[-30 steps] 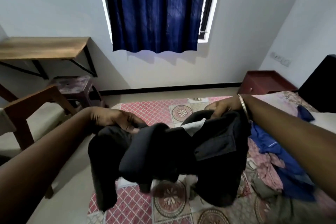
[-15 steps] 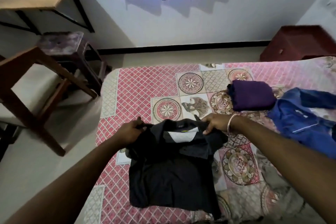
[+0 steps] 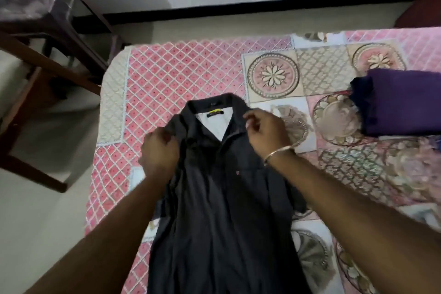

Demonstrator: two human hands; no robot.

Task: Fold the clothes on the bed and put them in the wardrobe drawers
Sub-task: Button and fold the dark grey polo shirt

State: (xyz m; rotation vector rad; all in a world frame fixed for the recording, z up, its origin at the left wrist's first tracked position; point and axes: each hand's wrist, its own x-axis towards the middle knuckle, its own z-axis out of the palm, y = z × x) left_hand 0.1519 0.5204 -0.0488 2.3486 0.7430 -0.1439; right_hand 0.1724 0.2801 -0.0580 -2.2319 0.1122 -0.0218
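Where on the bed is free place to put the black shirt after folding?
Free: the pink bedspread beyond the black shirt collar, toward the bed's far edge. Crowded: the right side, where the folded purple garment lies.

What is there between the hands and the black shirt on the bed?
Nothing visible. The left hand and right hand already pinch the black shirt at its shoulders, beside the collar, on the bed.
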